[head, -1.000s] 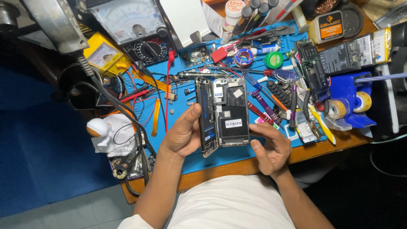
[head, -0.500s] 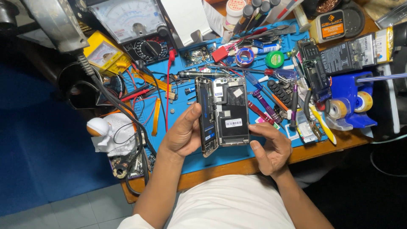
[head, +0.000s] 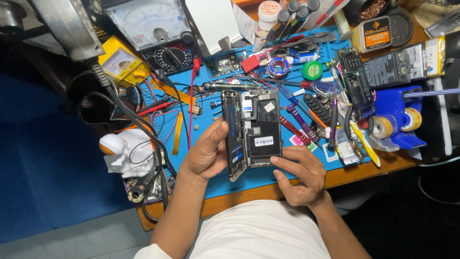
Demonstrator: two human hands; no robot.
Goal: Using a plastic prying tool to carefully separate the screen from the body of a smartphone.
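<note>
— Blue mat (head: 268, 180): what lies above its near edge?
— An opened phone (head: 253, 132), held just over it.
— Left hand (head: 207, 154)?
— Thumb and curled fingers pinch the phone's left side.
— Right hand (head: 302, 175)?
— Fingers pressed together, fingertips against the phone's lower right corner.

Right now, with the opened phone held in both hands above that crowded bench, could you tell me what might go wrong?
1. The opened phone is pinched only at its edges by the left hand and right hand; it could slip onto the screwdrivers.
2. Fingers could touch its exposed insides.
</note>
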